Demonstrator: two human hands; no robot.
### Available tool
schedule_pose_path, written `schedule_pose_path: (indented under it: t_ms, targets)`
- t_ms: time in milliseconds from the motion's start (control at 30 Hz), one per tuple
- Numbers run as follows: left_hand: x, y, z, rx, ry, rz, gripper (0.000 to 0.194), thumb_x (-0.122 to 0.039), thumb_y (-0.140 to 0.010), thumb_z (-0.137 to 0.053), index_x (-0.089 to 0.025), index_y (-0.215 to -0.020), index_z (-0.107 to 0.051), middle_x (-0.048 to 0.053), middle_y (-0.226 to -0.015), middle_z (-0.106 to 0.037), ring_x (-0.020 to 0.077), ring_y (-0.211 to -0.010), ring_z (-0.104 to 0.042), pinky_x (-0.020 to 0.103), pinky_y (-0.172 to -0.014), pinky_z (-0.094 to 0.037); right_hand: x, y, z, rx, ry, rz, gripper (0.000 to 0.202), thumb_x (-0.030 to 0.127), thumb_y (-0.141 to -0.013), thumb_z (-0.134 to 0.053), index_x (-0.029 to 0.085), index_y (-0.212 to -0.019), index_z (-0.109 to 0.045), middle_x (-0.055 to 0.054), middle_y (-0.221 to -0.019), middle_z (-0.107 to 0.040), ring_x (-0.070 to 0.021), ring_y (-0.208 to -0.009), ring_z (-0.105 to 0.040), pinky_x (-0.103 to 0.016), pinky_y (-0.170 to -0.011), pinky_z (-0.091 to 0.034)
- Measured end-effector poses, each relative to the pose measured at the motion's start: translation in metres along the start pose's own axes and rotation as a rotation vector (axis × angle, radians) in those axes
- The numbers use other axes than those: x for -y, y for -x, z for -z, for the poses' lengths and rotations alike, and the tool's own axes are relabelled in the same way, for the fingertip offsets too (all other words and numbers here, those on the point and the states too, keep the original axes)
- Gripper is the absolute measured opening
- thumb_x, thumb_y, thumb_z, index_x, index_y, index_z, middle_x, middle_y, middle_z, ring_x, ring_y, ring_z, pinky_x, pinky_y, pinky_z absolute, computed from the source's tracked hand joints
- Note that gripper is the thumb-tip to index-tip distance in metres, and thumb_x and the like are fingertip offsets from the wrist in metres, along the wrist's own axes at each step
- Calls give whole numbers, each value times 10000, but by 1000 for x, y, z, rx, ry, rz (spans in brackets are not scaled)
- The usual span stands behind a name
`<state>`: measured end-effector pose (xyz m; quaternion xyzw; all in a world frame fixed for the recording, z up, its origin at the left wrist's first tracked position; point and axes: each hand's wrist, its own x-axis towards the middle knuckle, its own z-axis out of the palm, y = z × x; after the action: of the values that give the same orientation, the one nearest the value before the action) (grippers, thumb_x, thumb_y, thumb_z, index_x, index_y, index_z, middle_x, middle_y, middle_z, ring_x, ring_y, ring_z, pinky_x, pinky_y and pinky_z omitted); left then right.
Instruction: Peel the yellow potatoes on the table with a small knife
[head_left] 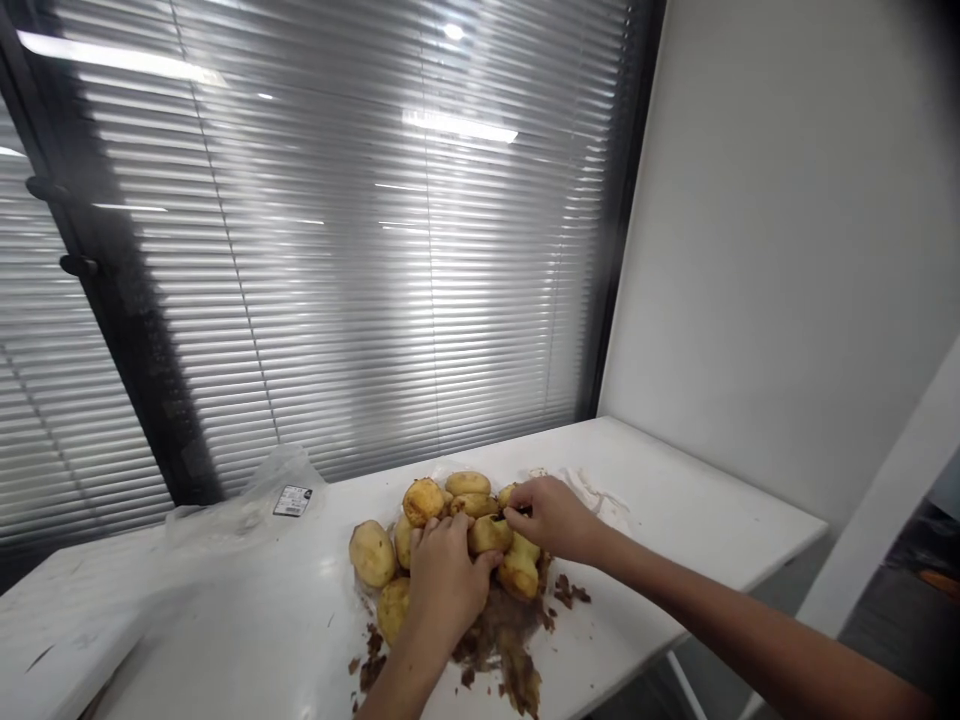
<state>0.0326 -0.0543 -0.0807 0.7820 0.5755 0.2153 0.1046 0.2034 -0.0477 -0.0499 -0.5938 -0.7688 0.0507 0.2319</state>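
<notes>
A heap of yellow potatoes (372,554) lies on a white table, with brown peelings (514,650) in front of it. My left hand (448,570) is closed round one potato (490,535) at the middle of the heap, thumb on its near side. Just right of that potato, my right hand (553,518) has its fingers pinched together against its edge. Something small and dark shows at those fingertips, too hidden to make out. More peeled potatoes touch the held one on the right and behind.
A clear plastic bag (255,500) with a label lies at the back left of the white table (675,500). Crumpled thin plastic is behind my right hand. Blinds (390,250) rise behind the table, and a white wall (780,250) stands at the right.
</notes>
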Motion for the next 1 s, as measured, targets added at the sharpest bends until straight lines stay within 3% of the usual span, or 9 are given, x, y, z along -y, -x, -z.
schedule_pose_path:
  t_ms: [400,767,1000]
  targets:
    - [0,-3,0,4,0,0,296,-376,-806,-690,-194,-1038,-662,49,-1073,-695,267,-1085,-558,389,-932,-334,-7,-15,10,125,-79,-19,183,168,-713,-591,153,-543,-656,34,-490,-499,-107,-541,-443,-224,-538,-310]
    - [-1,-3,1,5,6,14,281,-383,-796,-703,-207,-1011,-666,42,-1055,-700,262,-1072,-567,383,-929,-338,-9,-26,8,163,-87,-95,155,194,-713,-631,144,-619,-743,-1,-537,-605,-130,-579,-520,-221,-552,-343]
    - [1,-4,0,-15,24,30,296,-378,-775,-727,-193,-996,-659,58,-1050,-702,275,-1057,-576,393,-922,-348,-7,-27,8,172,-84,-135,178,206,-729,-617,137,-621,-739,-4,-535,-601,-133,-593,-524,-217,-540,-341]
